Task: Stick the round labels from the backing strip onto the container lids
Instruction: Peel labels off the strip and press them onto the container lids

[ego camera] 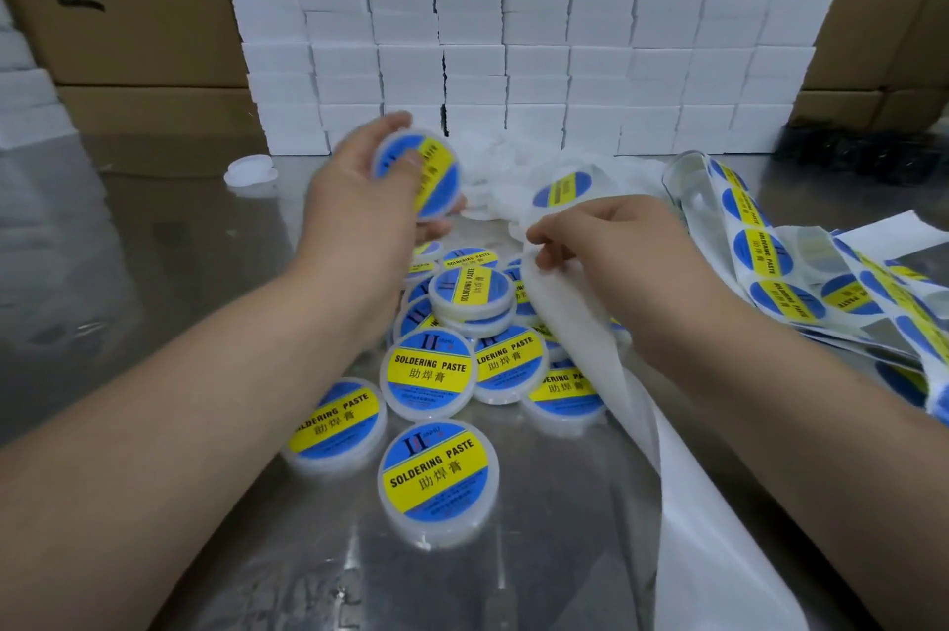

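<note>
Blue-labelled container [440, 185] clasped in left grip [354, 204] above the pile [470, 294]; backing strip [565, 322] pinched in right grip [611, 240] beside it.

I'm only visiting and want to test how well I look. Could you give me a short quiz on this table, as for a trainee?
1. True or false: the left hand holds a lid that already bears a label.
2. What does the right hand pinch? A) the white backing strip B) a pen C) scissors
3. Fill in: the finished lids in the pile read "SOLDERING ____".

Key: 1 true; 2 A; 3 PASTE.
</note>
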The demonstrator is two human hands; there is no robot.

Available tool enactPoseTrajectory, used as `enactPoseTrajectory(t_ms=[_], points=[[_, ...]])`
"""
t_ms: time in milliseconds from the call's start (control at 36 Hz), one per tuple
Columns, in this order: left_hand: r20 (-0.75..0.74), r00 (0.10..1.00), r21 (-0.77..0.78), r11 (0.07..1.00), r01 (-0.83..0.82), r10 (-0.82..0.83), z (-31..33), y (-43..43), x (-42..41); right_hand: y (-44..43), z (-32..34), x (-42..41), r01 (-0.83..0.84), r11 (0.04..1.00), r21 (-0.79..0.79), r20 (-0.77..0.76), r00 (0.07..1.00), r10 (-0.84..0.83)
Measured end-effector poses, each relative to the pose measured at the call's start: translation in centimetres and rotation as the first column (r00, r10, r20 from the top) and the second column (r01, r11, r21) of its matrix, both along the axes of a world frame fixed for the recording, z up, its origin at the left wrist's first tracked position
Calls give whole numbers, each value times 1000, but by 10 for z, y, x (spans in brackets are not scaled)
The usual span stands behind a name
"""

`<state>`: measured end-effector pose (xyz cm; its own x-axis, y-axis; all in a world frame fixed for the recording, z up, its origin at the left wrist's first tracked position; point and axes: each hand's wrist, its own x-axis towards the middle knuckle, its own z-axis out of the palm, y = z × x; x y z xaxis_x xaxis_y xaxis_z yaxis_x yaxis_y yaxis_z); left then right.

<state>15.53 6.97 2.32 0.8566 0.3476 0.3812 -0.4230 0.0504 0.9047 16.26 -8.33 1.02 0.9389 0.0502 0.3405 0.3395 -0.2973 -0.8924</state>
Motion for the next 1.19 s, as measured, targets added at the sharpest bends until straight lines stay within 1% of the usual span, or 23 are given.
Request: enactPoseTrajectory(t_ms=[28,83,194,250,417,556,639,694,778,861,972,1028,1111,1194], points=[[-9,1000,-17,1000,-19,19,3,4,1,-2,0,1,14,1000,13,4,1000,-14],[-34,999,16,1000,-6,6,6,7,1,-3,1,1,22,999,28,25,999,-23],[-44,996,207,974,87,-80,0,-11,-10,-2,2,-2,-27,999,-25,82,996,29],[-50,990,245,959,140,-132,-1,-18,-15,-1,3,-4,-63,997,-33,86,994,65],[-29,991,409,903,133,-133,-2,-19,-19,3,0,-6,-59,991,-124,202,976,83],[-1,991,434,892,124,-137,-3,-19,-18,4,1,-8,-32,981,-189,245,966,78],[11,993,433,896,105,-121,-5,-18,-16,4,1,-11,-45,987,-157,244,966,83],[33,992,458,884,95,-124,-6,-18,-16,3,1,-11,-48,988,-148,248,965,84],[71,991,530,846,61,-116,-9,-18,-16,1,3,-9,6,975,-222,269,962,55],[64,994,551,833,40,-90,-10,-17,-16,1,3,-6,27,960,-279,270,961,51],[43,999,554,832,-25,1,-8,-14,-16,1,-2,-5,30,982,-189,263,964,22],[25,997,574,816,-71,69,-7,-12,-13,1,-3,-3,51,989,-139,266,964,-12],[-30,987,667,739,-100,160,-8,-7,-7,0,-1,0,59,996,-68,263,964,-39],[-123,971,768,639,-36,203,-11,-3,-2,0,-1,0,20,998,-51,243,970,-7]])
